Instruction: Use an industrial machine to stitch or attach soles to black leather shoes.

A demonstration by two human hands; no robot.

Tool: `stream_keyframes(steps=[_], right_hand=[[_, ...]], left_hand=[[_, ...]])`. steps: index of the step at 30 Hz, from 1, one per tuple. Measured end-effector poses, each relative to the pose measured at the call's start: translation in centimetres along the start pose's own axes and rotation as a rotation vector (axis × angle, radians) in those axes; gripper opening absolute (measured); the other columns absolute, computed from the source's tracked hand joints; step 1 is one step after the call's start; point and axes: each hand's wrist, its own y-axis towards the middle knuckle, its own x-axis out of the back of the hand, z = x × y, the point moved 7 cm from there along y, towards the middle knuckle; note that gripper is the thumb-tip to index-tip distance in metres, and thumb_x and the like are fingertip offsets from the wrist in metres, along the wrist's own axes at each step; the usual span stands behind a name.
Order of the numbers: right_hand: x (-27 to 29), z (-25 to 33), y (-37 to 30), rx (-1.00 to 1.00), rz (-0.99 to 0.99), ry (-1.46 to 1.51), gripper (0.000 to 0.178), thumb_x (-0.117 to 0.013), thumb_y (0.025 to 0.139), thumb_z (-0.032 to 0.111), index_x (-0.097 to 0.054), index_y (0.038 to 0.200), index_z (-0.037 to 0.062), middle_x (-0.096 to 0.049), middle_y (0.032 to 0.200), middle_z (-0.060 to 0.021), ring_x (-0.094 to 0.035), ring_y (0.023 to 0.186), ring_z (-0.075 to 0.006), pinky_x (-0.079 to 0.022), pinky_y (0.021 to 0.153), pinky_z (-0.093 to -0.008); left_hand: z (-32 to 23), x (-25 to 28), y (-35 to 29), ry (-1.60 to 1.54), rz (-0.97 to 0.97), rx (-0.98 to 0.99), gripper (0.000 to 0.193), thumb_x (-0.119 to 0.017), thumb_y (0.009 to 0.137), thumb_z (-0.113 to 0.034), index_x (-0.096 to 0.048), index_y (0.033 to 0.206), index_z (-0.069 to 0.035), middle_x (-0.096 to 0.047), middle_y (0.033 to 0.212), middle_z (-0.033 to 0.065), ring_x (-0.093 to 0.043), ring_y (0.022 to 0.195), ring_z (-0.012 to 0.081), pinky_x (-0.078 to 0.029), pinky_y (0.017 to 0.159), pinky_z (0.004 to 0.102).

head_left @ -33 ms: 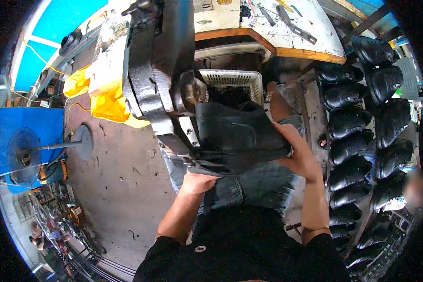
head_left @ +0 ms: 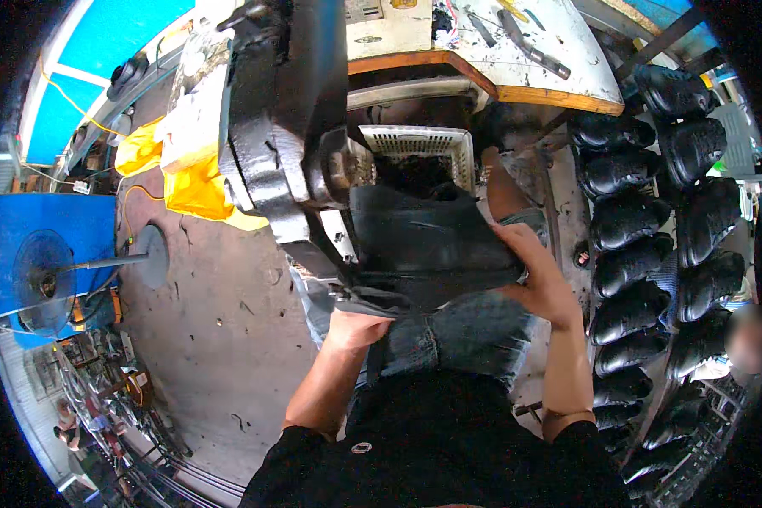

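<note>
A black leather shoe upper (head_left: 432, 241) lies across the front of a dark machine arm (head_left: 288, 161), its left end close against the machine's metal foot. My right hand (head_left: 542, 275) is closed round the upper's right end, with the thumb on the near side and the fingers on the far side. Under the near left edge, beside the machine, my left hand (head_left: 357, 328) holds the upper from below. Most of the left fingers are hidden beneath the leather.
Behind the upper is a pale plastic basket (head_left: 461, 157) with dark scraps. A white worktable (head_left: 567, 38) with tools stands beyond. Rows of black shoes (head_left: 631, 220) fill a rack at right. To the left are a fan (head_left: 46, 279) and yellow sheeting (head_left: 196, 190).
The upper and the machine arm sit very slightly farther left. The curved crease on the upper's face has flattened. Both hands keep nearly the same place.
</note>
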Motion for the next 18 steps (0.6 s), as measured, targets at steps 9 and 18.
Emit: stream_keyframes(steps=[9, 18], right_hand=[[-9.4, -5.5, -0.2, -0.171, 0.162, 0.359, 0.094, -0.08, 0.081, -0.001, -0.028, 0.158, 0.0086, -0.049, 0.146, -0.015, -0.048, 0.135, -0.0272, -0.036, 0.115, -0.0387], [-13.8, -6.3, -0.2, -0.203, 0.118, 0.673, 0.107, -0.08, 0.081, 0.005, -0.01, 0.162, 0.0035, -0.021, 0.167, -0.0176, -0.024, 0.152, -0.0285, -0.024, 0.123, -0.0402]], left_hand=[[-3.8, -1.4, -0.5, 0.181, -0.111, -0.35, 0.079, -0.083, 0.071, 0.01, -0.046, 0.14, -0.002, -0.057, 0.136, 0.0124, -0.058, 0.123, 0.0243, -0.049, 0.105, 0.0404], [-7.6, -9.0, -1.0, 0.415, 0.023, -0.307, 0.111, -0.092, 0.067, -0.006, -0.027, 0.155, 0.004, -0.041, 0.153, 0.0191, -0.042, 0.141, 0.0296, -0.037, 0.117, 0.0456]])
